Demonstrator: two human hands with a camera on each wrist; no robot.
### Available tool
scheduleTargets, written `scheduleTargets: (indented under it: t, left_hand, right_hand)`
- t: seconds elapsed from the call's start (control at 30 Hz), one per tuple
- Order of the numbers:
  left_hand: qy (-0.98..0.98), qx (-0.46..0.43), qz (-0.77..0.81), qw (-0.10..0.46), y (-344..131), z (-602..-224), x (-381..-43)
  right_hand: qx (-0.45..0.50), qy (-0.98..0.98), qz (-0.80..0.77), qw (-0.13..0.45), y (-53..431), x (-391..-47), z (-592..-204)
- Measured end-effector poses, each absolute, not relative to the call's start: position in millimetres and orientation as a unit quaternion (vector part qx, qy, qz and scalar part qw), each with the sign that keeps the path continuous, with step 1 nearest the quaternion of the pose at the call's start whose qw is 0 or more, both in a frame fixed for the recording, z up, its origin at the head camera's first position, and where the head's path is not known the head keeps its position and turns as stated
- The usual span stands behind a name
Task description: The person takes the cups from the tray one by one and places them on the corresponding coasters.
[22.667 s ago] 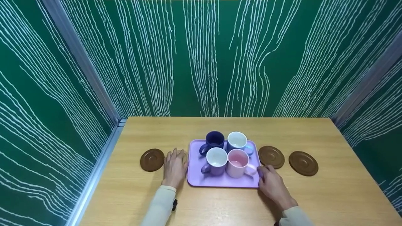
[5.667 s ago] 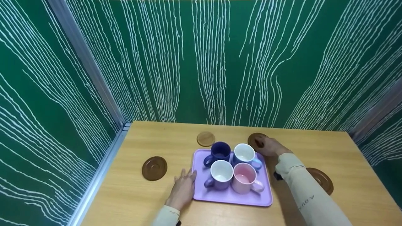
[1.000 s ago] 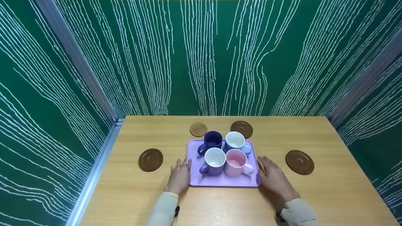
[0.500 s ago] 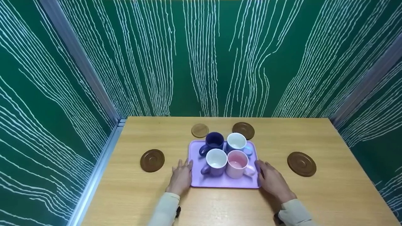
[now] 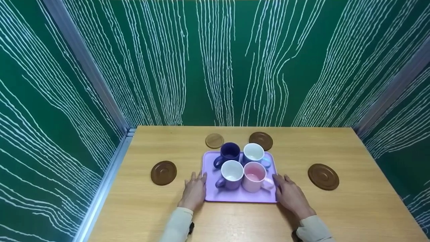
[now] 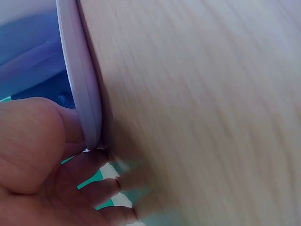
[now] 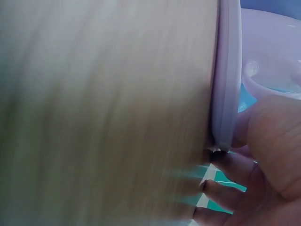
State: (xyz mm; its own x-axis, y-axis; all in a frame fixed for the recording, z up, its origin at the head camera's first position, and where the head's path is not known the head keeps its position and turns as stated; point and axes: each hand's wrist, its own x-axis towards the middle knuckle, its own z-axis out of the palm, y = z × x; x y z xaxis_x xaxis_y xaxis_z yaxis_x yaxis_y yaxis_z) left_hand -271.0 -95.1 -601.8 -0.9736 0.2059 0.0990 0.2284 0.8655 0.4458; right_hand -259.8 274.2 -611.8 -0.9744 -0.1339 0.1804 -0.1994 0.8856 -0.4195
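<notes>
A purple tray (image 5: 240, 196) lies on the wooden table, bearing a dark blue mug (image 5: 229, 153), a mug with a white inside and pale blue handle (image 5: 253, 153), a purple mug with a white inside (image 5: 231, 173) and a pink mug (image 5: 254, 176). My left hand (image 5: 193, 193) holds the tray's left edge, and my right hand (image 5: 292, 195) holds the right edge. In both wrist views the thumb (image 6: 30, 141) lies over the rim, with the fingertips (image 7: 223, 162) low at its outer side, close to the table.
Behind the tray sit a small light wooden coaster (image 5: 214, 140) and a brown round coaster (image 5: 261, 140). Another brown coaster (image 5: 163, 172) lies to the left, one more brown coaster (image 5: 323, 176) to the right. Green walls with white lines (image 5: 215, 67) enclose the table (image 5: 235, 222).
Earlier my right hand set a brown coaster behind the tray, moved from its right side; the light coaster also came to the back. Over the last second both hands stay at the tray's edges.
</notes>
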Motion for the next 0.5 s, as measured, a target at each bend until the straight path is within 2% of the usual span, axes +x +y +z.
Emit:
scheduleTargets:
  t: [0.33, 0.5]
  left_hand:
    - [-0.963, -0.112, -0.245, 0.029, -96.3, -599.8, -270.3]
    - [-0.957, -0.099, -0.271, 0.012, -99.3, -597.9, -272.7]
  right_hand:
    - [0.078, -0.97, 0.225, 0.043, 273.1, -260.3, -606.2]
    - [0.068, -0.971, 0.229, 0.023, 272.8, -260.6, -604.8]
